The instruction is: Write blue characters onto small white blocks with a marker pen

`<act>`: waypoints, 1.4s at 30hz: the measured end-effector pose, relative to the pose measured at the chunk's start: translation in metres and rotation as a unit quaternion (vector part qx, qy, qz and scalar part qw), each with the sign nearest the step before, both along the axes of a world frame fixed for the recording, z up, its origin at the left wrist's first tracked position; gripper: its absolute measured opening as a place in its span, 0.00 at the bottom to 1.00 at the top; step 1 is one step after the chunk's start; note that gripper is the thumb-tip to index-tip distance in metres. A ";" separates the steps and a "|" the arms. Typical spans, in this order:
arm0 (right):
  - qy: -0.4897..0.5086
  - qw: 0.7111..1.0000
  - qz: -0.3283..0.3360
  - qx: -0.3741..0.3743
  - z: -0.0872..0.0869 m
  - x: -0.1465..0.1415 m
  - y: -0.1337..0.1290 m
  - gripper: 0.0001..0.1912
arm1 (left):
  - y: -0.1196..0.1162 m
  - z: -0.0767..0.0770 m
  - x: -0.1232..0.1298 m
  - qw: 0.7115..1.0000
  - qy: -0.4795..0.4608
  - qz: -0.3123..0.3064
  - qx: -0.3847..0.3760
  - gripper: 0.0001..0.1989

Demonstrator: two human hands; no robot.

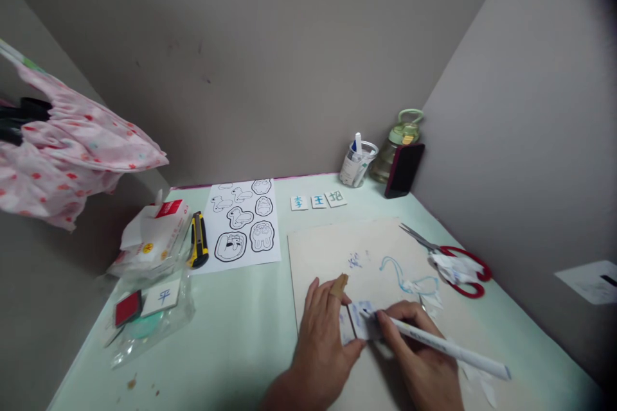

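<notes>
My right hand point(424, 353) is closed around a white marker pen point(448, 347), its dark tip on a small white square piece point(365, 321) with blue marks. My left hand point(325, 340) lies with fingers stretched beside that piece, the thumb at its lower edge. A tan bandage point(339, 286) wraps one left finger. Another small white piece point(345, 326) shows partly between the left hand and the marked square. Both pieces rest on a beige board point(318, 244) that bears blue scribbles and a light blue looping outline.
Red-handled scissors point(450, 257) lie at the board's right. Behind it are three character-marked squares point(318, 201), a pen cup point(358, 166), a green bottle point(396, 151) and a phone point(405, 170). To the left are a drawing sheet point(243, 225), a utility knife point(198, 241), tissues point(154, 237) and a plastic bag point(164, 327).
</notes>
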State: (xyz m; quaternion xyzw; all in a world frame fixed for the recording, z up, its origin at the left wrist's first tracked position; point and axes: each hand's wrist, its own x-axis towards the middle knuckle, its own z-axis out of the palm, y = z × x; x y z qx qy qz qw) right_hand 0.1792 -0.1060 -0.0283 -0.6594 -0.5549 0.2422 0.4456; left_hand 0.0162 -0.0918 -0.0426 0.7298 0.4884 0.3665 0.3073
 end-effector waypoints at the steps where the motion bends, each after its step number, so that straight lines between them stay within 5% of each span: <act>1: -0.002 1.000 0.000 0.000 0.000 0.000 0.000 0.16 | 0.000 0.000 0.000 1.000 0.001 0.000 -0.002 0.47; 19: 0.001 0.998 0.061 -0.005 -0.009 0.001 0.001 0.16 | 0.000 -0.002 0.000 1.000 0.008 0.001 0.004 0.48; 42: -0.007 1.000 0.030 -0.003 -0.003 -0.002 0.002 0.17 | 0.002 0.002 -0.001 1.000 0.013 -0.004 -0.015 0.44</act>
